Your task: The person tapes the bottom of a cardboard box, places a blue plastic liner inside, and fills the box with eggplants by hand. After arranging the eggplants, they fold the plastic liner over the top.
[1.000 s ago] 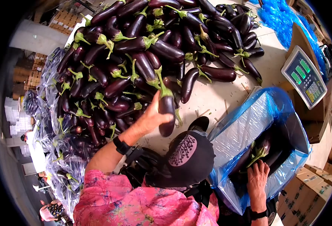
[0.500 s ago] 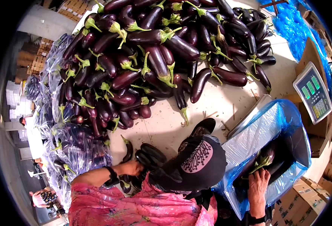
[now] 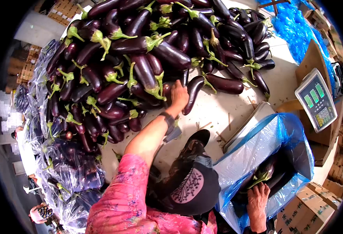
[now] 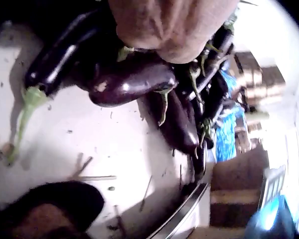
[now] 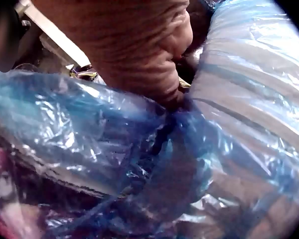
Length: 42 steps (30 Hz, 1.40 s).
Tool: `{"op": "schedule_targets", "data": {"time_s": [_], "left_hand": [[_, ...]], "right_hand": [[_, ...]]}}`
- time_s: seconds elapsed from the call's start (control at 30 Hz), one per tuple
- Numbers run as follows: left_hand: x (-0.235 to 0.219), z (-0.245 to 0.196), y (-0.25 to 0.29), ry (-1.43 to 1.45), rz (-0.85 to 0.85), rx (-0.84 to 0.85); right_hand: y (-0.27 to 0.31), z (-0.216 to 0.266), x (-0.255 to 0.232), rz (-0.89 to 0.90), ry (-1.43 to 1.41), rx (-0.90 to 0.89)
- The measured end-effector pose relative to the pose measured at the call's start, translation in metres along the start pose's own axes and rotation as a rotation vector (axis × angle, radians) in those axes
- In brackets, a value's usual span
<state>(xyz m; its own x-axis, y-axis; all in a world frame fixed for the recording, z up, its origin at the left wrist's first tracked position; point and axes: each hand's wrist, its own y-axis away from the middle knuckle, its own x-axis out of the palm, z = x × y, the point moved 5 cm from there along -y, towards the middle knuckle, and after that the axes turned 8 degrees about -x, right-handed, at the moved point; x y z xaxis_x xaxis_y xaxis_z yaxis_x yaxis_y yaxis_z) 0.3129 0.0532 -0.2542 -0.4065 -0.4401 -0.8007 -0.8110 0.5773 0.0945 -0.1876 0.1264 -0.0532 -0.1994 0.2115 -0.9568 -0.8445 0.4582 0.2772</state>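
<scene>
My left hand (image 3: 178, 96) reaches to the near edge of a big pile of eggplants (image 3: 144, 72). Its back faces up in the head view, hiding the fingertips and whatever lies under them, so I cannot tell whether it holds anything. Close beside it lies a dark eggplant (image 3: 194, 95); the left wrist view has this eggplant (image 4: 134, 82) just below the hand (image 4: 174, 30). My right hand (image 3: 258, 201) rests inside a box lined with blue plastic (image 3: 243, 156), its fingers at the green stem of an eggplant (image 3: 265, 171). Plastic film (image 5: 89, 134) surrounds that wrist.
A digital scale display (image 3: 317, 101) stands beyond the box, with its metal platform (image 3: 251, 124) alongside. Blue plastic (image 3: 292, 29) is heaped at the back right. Filled clear bags (image 3: 70, 160) lie at left. A person in a dark cap (image 3: 191, 191) leans in below; cartons (image 3: 307, 206) stand at right.
One second ago my left hand held an eggplant above the pile. It then dropped to dark eggplants beside the body, and is now back at the pile. The right hand stays in the box.
</scene>
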Motion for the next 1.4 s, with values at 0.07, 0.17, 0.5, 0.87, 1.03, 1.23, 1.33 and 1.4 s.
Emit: {"op": "schedule_targets", "data": {"time_s": [0.07, 0.17, 0.5, 0.87, 1.03, 1.23, 1.33, 1.4], "left_hand": [[0.012, 0.003, -0.024, -0.053, 0.097, -0.283], [0.018, 0.017, -0.051, -0.072, 0.200, -0.384], [-0.035, 0.017, 0.082, 1.091, 0.985, -0.390], [-0.154, -0.188, 0.142, 0.434, 1.156, 0.263], [-0.172, -0.308, 0.208, -0.060, 1.014, 1.319], [-0.140, -0.355, 0.318, -0.285, 0.914, 1.998], [-0.111, -0.352, 0.362, -0.327, 0.970, 2.152], [-0.092, -0.352, 0.379, -0.322, 1.065, 2.172]], "right_hand": [[-0.003, 0.000, -0.002, -0.057, -0.035, 0.001], [-0.004, -0.001, -0.003, -0.039, -0.097, 0.034], [-0.004, -0.003, -0.006, 0.015, -0.076, -0.016], [0.019, 0.000, -0.012, 0.003, 0.099, -0.029], [0.027, 0.000, -0.021, 0.072, 0.166, -0.032], [0.036, 0.001, -0.016, 0.068, 0.218, -0.029], [0.042, -0.002, -0.010, 0.042, 0.117, -0.010], [0.045, -0.003, -0.017, -0.082, 0.056, 0.004]]}}
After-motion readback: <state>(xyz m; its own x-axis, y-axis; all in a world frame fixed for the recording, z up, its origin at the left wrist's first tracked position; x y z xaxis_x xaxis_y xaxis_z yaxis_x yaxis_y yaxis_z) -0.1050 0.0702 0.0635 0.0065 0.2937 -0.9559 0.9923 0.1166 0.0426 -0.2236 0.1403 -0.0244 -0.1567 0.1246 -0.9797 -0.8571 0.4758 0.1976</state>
